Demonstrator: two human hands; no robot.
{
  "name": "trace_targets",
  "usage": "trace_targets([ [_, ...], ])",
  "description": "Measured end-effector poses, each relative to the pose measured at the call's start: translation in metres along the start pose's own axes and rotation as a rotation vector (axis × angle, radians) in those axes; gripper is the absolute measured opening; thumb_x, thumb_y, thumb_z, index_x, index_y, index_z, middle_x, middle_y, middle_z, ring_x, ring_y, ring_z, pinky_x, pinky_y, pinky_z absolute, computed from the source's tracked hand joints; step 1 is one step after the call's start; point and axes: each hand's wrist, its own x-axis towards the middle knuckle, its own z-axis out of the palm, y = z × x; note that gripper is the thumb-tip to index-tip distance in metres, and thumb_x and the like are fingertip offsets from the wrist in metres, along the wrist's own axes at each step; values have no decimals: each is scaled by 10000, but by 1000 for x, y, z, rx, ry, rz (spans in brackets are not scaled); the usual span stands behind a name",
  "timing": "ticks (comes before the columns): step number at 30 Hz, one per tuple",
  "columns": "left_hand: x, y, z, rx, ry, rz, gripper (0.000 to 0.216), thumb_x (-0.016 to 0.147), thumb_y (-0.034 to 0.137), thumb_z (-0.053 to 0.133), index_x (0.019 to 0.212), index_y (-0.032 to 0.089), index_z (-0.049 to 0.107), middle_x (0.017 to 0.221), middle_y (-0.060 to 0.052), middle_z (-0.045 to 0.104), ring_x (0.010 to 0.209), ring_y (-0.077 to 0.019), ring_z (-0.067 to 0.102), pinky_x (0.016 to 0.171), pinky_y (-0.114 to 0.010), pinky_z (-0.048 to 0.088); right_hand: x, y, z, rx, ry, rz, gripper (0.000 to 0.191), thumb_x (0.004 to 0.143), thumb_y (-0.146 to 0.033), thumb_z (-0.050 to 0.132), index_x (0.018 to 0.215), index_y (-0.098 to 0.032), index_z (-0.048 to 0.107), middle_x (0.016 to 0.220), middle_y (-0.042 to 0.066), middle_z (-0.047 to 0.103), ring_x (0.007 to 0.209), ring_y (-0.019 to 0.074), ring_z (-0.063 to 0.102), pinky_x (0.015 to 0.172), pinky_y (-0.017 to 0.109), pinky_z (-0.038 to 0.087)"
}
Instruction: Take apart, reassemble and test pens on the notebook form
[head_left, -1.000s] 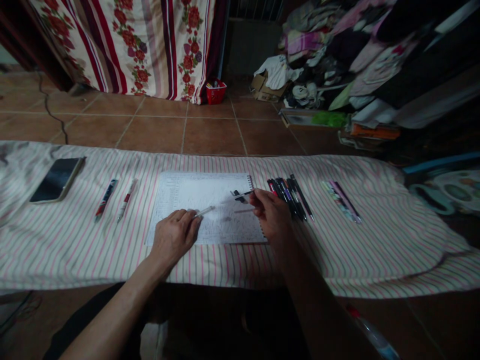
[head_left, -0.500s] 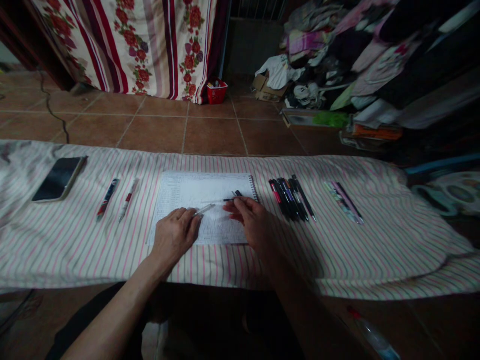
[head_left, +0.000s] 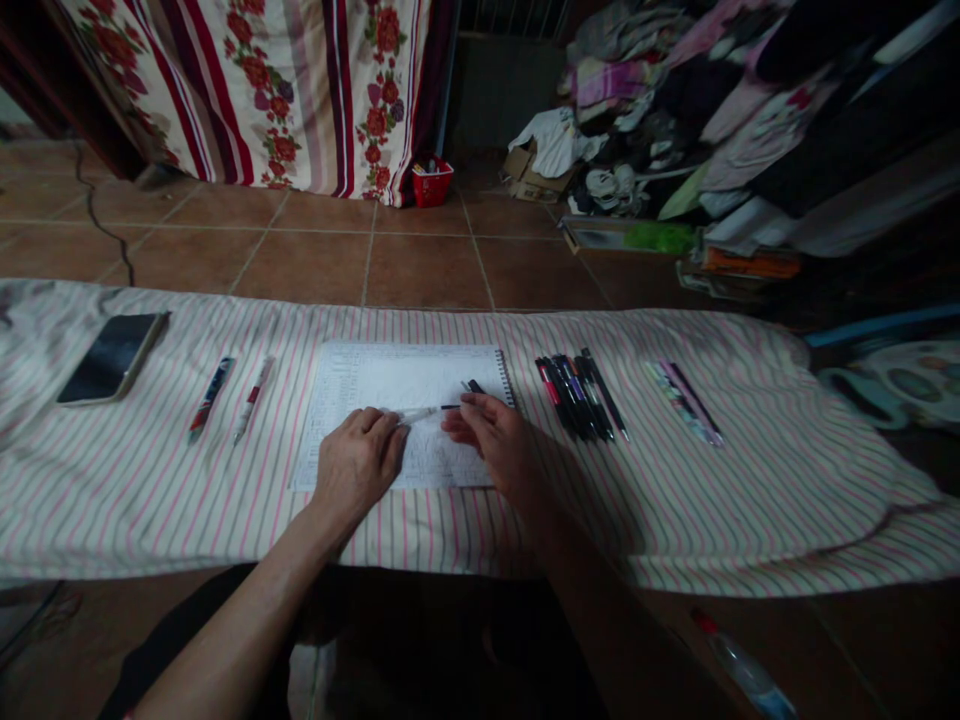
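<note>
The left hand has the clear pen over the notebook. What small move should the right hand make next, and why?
Probably the right hand should close on the dark end of the clear pen. The left hand has the pen's other end, and the right hand's open fingers sit right beside that dark end, above the spiral notebook.

A smartphone [head_left: 112, 358] lies on the striped cloth [head_left: 150, 500], near its left end. Behind the cloth, on the tile floor [head_left: 427, 270], a small red basket [head_left: 433, 184] stands beside the flowered curtain [head_left: 262, 90], and a big heap of clothes [head_left: 675, 110] is at right.
</note>
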Motion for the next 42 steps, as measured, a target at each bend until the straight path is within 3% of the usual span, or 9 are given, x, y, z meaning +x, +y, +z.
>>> trace_targets([
  [8, 1, 0, 7, -12, 38, 15, 239, 919, 310, 451, 964, 174, 642, 877, -66, 664, 830, -208, 591, 672, -311, 458, 0, -1, -5, -103, 1, -34, 211, 703, -306, 656, 852, -164, 609, 652, 6, 680, 522, 120, 645, 426, 196, 483],
  [13, 2, 2, 9, 23, 33, 22, 262, 922, 294, 449, 1090, 168, 606, 857, -64, 666, 830, -219, 589, 685, -321, 453, -2, -2, -3, -194, -22, -65, 211, 713, -336, 614, 828, -160, 629, 679, 12, 679, 495, 99, 616, 385, 169, 417],
  [16, 3, 4, 6, 21, 29, 33, 234, 923, 291, 441, 1015, 174, 622, 828, -61, 661, 803, -212, 582, 686, -319, 450, -2, -1, -3, -253, -47, -100, 211, 721, -349, 591, 816, -167, 639, 682, 11, 676, 472, 94, 595, 376, 175, 398],
  [22, 4, 6, 3, 2, 29, 21, 220, 918, 271, 438, 962, 168, 627, 837, -67, 658, 800, -212, 573, 690, -322, 455, 7, -1, -22, -479, 36, -336, 234, 791, -362, 535, 895, -193, 659, 731, 27, 673, 559, 136, 623, 463, 235, 464],
  [27, 3, 5, 4, 2, 15, 16, 235, 922, 240, 413, 960, 161, 631, 860, -77, 661, 815, -222, 572, 695, -334, 461, 17, -9, -44, -818, 179, -552, 202, 791, -271, 536, 906, -182, 677, 898, 84, 660, 704, 176, 640, 685, 319, 510],
  [32, 3, 6, 4, -6, -9, 3, 232, 915, 237, 419, 940, 158, 636, 836, -77, 651, 807, -223, 573, 680, -331, 463, 21, -12, -53, -935, 196, -529, 202, 769, -203, 539, 913, -162, 674, 887, 90, 626, 684, 176, 631, 713, 338, 506],
  [42, 3, 7, 3, -62, -20, -3, 241, 918, 265, 422, 941, 157, 636, 827, -70, 639, 811, -211, 571, 713, -321, 468, 20, -8, -42, -903, 115, -557, 150, 775, -190, 551, 842, -195, 685, 850, 53, 618, 656, 142, 617, 690, 294, 503],
])
